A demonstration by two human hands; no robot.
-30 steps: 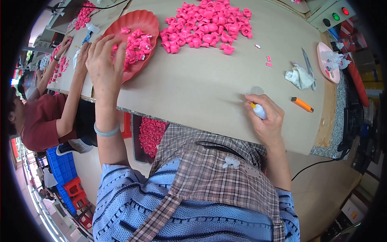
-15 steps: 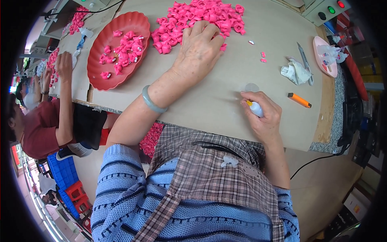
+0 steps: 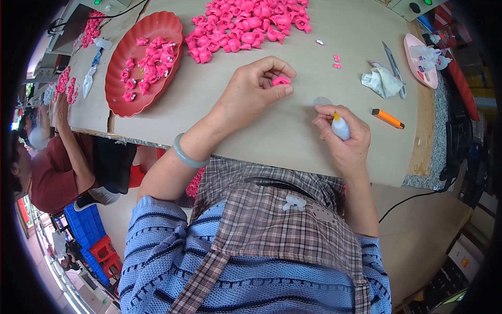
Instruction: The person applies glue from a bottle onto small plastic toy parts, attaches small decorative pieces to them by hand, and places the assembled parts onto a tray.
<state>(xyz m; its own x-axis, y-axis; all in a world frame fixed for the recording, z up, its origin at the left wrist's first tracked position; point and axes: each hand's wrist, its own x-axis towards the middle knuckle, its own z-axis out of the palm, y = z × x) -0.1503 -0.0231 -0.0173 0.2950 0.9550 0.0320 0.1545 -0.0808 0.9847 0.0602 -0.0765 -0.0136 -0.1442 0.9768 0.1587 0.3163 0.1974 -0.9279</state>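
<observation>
Left grip (image 3: 253,86): withdrawn from pink pile (image 3: 253,26), pinching one pink piece (image 3: 281,80) | Right grip (image 3: 349,141): wrapped around bottle (image 3: 341,129), pile's near-right | Both occupied

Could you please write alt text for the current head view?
A person's left hand holds a small pink piece; the right hand holds a pale yellow-tipped bottle. On the table beyond lie a heap of similar pieces and, at left, a red dish containing more.
</observation>
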